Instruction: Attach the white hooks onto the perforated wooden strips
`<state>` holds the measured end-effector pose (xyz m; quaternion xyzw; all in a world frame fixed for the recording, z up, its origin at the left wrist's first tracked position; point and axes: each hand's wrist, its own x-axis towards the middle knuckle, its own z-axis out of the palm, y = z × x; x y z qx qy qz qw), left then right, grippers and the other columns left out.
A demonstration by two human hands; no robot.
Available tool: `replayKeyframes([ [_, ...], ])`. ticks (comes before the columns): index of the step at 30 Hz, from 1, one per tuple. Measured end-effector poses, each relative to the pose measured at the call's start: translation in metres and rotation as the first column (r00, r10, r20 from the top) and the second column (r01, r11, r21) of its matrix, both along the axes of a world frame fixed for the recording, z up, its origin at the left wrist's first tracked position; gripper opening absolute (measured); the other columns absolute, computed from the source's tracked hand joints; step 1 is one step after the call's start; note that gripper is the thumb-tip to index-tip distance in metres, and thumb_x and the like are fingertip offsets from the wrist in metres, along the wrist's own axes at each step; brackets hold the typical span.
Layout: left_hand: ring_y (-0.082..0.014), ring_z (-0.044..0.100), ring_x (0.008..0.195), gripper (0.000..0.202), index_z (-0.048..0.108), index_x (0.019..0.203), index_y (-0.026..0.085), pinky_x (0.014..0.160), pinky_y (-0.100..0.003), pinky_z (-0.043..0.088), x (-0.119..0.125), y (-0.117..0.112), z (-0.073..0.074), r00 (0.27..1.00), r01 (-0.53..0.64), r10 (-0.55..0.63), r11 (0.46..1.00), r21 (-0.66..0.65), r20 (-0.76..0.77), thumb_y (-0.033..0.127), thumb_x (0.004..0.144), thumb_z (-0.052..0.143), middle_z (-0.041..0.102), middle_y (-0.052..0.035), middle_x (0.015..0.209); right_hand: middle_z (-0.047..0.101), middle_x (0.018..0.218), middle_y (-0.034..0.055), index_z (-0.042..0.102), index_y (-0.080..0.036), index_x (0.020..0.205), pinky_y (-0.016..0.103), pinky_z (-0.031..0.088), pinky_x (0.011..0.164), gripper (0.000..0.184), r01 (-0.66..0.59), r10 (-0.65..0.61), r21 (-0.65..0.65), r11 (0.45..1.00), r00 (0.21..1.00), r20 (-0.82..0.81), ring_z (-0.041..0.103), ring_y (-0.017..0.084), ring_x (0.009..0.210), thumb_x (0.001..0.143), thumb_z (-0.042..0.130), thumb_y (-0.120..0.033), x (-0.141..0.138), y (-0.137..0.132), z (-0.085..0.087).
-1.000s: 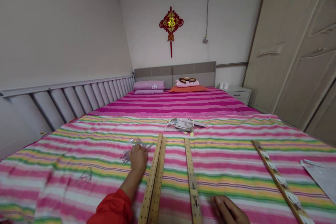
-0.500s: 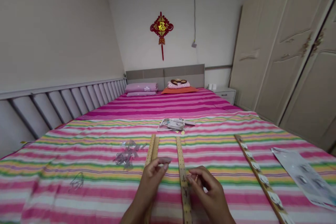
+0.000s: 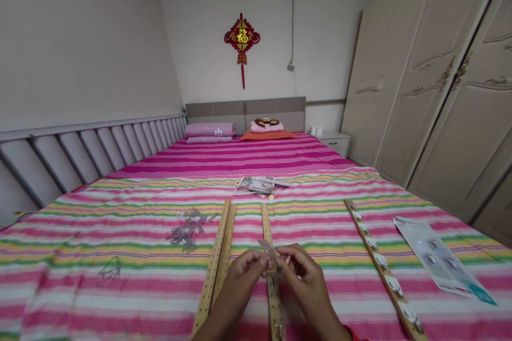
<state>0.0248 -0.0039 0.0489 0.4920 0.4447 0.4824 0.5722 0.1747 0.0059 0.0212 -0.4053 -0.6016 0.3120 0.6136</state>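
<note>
My left hand pinches a small clear plastic piece between thumb and fingers. The bent fingers of my right hand close on the right edge of the same piece, so the two hands nearly touch. Under them lies a narrow wooden strip with holes, with small metal parts fixed along its near half. Beside my left forearm are two more perforated wooden strips, side by side. What my fingertips cover is hidden.
A pile of clear plastic pieces and a thin wire-like tangle lie left on the striped bedspread. Rightward are a wooden strip with white round parts and a blister pack. Further back rests a plastic packet.
My left hand has moved right with the plastic piece, and my right hand has shifted up and left to meet it. The view has turned slightly right.
</note>
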Motion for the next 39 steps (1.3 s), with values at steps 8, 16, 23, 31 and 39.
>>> replayKeyframes([
  [8, -0.0072, 0.056, 0.059, 0.022, 0.065, 0.077, 0.014, 0.059, -0.017, 0.042, 0.008, -0.004, -0.016, 0.887, 0.070, 0.146, 0.894, -0.442, 0.438, 0.026, 0.063, 0.078, 0.066, -0.0022, 0.071, 0.059, 0.069, 0.0027, 0.067, -0.019, 0.077, 0.026, 0.043, 0.056, 0.023, -0.028, 0.023, -0.099, 0.995, 0.999, -0.049, 0.053, 0.016, 0.061, 0.078, 0.062, -0.041, 0.002, 0.007, -0.009],
  [16, -0.0084, 0.051, 0.051, 0.031, 0.063, 0.068, 0.013, 0.053, -0.020, 0.034, -0.001, 0.009, -0.037, 0.994, 0.107, -0.095, 0.950, -0.294, 0.052, 0.045, 0.069, 0.068, 0.062, -0.0014, 0.062, 0.049, 0.064, -0.0017, 0.055, -0.020, 0.072, 0.026, 0.037, 0.056, 0.024, -0.189, 0.193, -0.158, 0.969, 0.981, 0.009, 0.047, 0.015, 0.060, 0.081, 0.055, -0.042, 0.015, 0.026, -0.007],
  [23, -0.0150, 0.055, 0.069, 0.023, 0.066, 0.078, 0.017, 0.064, -0.024, 0.039, -0.013, 0.030, -0.025, 0.926, -0.028, 0.091, 0.984, 0.175, -0.367, 0.038, 0.071, 0.063, 0.064, -0.0011, 0.072, 0.046, 0.059, -0.0040, 0.054, -0.019, 0.068, 0.025, 0.032, 0.054, 0.029, -0.335, 0.359, -0.230, 0.914, 0.931, 0.071, 0.041, 0.012, 0.056, 0.078, 0.058, -0.046, 0.019, 0.036, 0.002],
  [31, -0.0110, 0.049, 0.059, 0.023, 0.062, 0.066, 0.015, 0.059, -0.023, 0.037, -0.003, 0.059, -0.018, 0.977, -0.005, 0.028, 0.994, 0.107, -0.212, 0.036, 0.063, 0.069, 0.056, 0.0024, 0.059, 0.054, 0.053, -0.0048, 0.066, -0.017, 0.086, 0.024, 0.037, 0.047, 0.037, -0.262, 0.209, -0.309, 0.914, 0.958, -0.194, 0.048, 0.011, 0.048, 0.068, 0.069, -0.049, 0.017, 0.060, 0.002],
  [39, -0.0064, 0.040, 0.048, 0.027, 0.060, 0.064, 0.015, 0.052, -0.021, 0.031, 0.006, 0.106, -0.023, 0.993, -0.075, 0.072, 0.997, -0.029, -0.094, 0.038, 0.056, 0.072, 0.050, 0.0062, 0.051, 0.061, 0.050, -0.0017, 0.066, -0.017, 0.066, 0.026, 0.042, 0.047, 0.036, -0.266, 0.138, -0.353, 0.897, 0.927, -0.349, 0.053, 0.012, 0.045, 0.053, 0.079, -0.048, 0.010, 0.092, -0.014],
])
